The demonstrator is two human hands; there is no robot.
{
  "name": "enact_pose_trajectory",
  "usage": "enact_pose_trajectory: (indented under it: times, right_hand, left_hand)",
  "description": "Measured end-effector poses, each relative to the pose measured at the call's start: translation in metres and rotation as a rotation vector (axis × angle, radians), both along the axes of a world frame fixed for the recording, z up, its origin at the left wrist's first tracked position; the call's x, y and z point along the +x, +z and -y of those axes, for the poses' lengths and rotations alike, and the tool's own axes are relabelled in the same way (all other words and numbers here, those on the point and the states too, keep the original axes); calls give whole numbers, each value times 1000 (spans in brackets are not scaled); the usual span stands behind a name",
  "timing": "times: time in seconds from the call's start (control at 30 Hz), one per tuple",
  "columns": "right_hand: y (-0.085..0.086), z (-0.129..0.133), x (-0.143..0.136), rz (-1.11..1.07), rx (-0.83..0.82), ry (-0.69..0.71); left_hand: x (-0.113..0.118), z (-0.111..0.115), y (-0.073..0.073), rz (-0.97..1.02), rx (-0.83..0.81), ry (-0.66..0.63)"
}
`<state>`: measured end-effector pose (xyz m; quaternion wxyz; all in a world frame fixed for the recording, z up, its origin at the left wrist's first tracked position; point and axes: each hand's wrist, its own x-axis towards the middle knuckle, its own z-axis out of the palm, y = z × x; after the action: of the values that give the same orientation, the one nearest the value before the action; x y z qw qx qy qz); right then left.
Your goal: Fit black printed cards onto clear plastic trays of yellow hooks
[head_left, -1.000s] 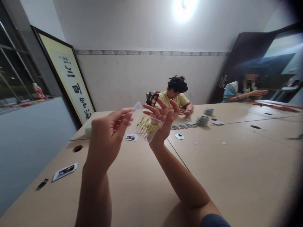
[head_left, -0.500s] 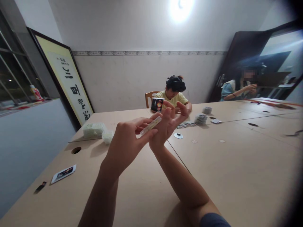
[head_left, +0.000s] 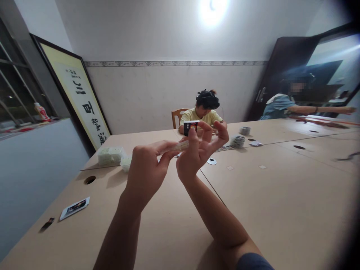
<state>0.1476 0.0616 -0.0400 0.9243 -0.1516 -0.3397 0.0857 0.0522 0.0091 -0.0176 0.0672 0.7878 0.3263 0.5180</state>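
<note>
Clear case (head_left: 183,145) tipped flatter; pale, edge-on, in left hand (head_left: 149,163)

A glaring white lamp (head_left: 213,8) blows out up top, the wall (head_left: 168,37) dim grey beneath. Soft shadows on the counter (head_left: 174,232); right edge stretched, smeared, blacked out.

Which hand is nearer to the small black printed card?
Right. The right hand holds the black card at its thumb; the left hand is lower, to the card's left, gripping the thin clear case.
</note>
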Motion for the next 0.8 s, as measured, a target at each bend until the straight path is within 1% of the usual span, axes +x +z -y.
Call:
enact_pose_trajectory:
  times: [0.13, 0.23, 0.3, 0.43, 0.5, 0.57, 0.67, 0.8]
  right_hand:
    - [3, 3, 2, -41, -25, 36]
    - [4, 5, 5, -93, -10, 98]
    - [5, 5, 8, -109, -15, 115]
    - [3, 3, 14, -56, -51, 57]
    - [1, 3, 16, -12, -38, 44]
    - [0, 2, 17, 20, -8, 54]
    - [-2, 1, 17, 37, 43, 77]
    - [0, 2, 14, 17, 90, 96]
  left_hand:
    - [-1, 3, 0, -74, 18, -49]
    - [-1, 4, 2, -94, -37, -92]
    - [0, 3, 3, -90, -77, -128]
    - [-2, 1, 4, -108, -149, -269]
    - [-3, -1, 4, -88, -190, -340]
    - [-3, -4, 3, -40, -240, -374]
    - [-2, -9, 0, -4, -334, -372]
    - [-3, -17, -1, -5, -536, -405]
